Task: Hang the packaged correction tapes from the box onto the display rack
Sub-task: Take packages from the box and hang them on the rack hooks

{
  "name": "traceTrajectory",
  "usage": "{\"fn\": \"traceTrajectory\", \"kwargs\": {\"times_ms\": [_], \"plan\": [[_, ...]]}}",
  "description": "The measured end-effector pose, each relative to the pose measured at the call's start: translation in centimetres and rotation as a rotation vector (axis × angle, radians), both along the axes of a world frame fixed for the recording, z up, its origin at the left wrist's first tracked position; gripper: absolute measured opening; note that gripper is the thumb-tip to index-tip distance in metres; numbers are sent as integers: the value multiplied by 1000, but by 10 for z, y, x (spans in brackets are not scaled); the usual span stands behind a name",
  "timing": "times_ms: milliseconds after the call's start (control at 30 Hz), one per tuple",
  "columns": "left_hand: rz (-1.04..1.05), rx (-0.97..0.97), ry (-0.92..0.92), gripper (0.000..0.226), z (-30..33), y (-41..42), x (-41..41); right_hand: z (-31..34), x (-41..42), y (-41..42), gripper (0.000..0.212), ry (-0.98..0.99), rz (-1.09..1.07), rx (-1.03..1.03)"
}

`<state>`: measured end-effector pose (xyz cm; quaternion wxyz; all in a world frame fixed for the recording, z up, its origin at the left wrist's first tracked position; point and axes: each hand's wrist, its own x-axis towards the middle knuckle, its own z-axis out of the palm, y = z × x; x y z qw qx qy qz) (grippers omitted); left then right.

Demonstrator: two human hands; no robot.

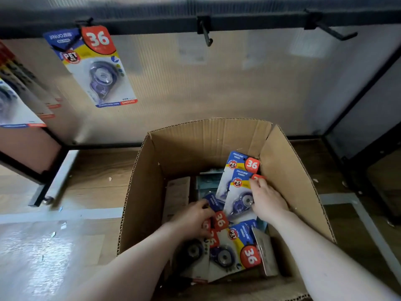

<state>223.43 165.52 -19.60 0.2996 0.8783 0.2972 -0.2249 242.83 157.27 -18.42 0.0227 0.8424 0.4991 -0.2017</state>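
Observation:
An open cardboard box (pixel 143 192) stands on the floor below the display rack (pixel 238 20). Several packaged correction tapes lie inside it. My right hand (pixel 267 200) grips the right edge of one upright pack (pixel 237 198) leaning near the box's right wall. My left hand (pixel 191 218) reaches into the box and pinches the top of another pack (pixel 220 220). One pack (pixel 95 66) hangs from the left hook (pixel 85 21) of the rack.
Two bare hooks stick out of the rack's bar, one in the middle (pixel 206 32) and one at the right (pixel 334 29). More hanging packs (pixel 15 92) show at the far left edge. Black frame legs (pixel 351 101) stand right of the box. The floor is wood.

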Motion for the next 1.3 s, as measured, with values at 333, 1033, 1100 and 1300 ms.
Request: {"fn": "traceTrajectory", "kwargs": {"times_ms": [333,1033,1100,1300], "plan": [[272,116,119,63,18,14,-11,-5,-2,-8,44,118,-97,-15],[142,-29,187,33,33,30,-18,53,-28,-14,48,387,347,-381],[144,-50,134,30,32,29,-18,59,-29,-17,43,373,381,-440],[117,-33,127,31,36,29,-21,59,-31,-28,23,67,603,-566]]}}
